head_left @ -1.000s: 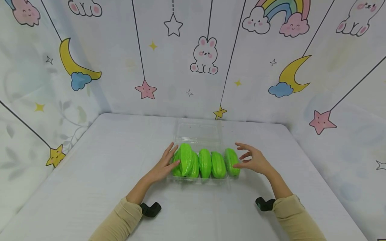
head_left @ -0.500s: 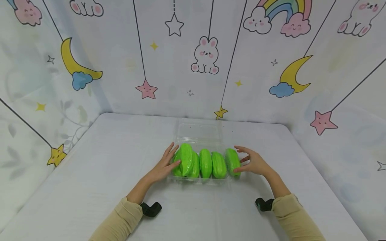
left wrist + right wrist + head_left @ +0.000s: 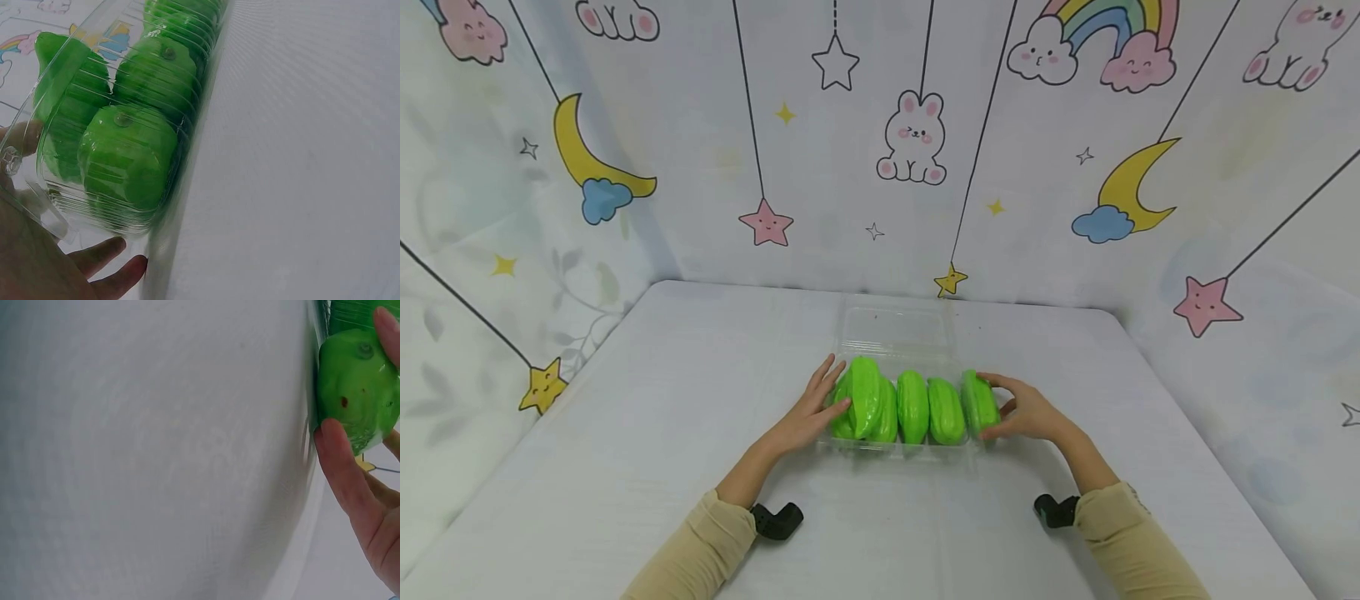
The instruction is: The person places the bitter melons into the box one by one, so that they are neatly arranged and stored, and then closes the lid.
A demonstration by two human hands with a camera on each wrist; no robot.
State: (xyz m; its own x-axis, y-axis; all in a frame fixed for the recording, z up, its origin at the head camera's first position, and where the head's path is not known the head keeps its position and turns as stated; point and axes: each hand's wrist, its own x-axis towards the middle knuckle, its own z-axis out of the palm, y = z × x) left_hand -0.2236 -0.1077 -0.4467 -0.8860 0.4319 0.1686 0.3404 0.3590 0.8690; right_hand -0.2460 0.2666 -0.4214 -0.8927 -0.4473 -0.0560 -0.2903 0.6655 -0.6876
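Observation:
In the head view a clear plastic clamshell box [image 3: 932, 451] holds several bright green, ribbed, fruit-like pieces. At its left end rests my left hand [image 3: 801, 418], fingers straight and spread outside the wall, thumb over the rim. The left wrist view shows the thumb [image 3: 26, 136] near the top edge and two fingertips just below the box end. Another green piece [image 3: 980, 402] stands right of the box. My right hand [image 3: 1028, 412] grips it, index finger at the far end, thumb at the near end. Seen from the right wrist, fingertips touch the green piece [image 3: 356, 387].
The box's lid [image 3: 893, 329] lies folded back flat behind it. A white cloth covers the table [image 3: 880, 533]. Patterned curtain walls [image 3: 850, 167] rise at the back and sides. A black wrist camera [image 3: 778, 521] hangs by the left sleeve, another [image 3: 1056, 510] by the right.
My right hand has closed in from the right, its fingers moving from beside the rightmost green piece to a grip on both ends. The left hand stays at the box.

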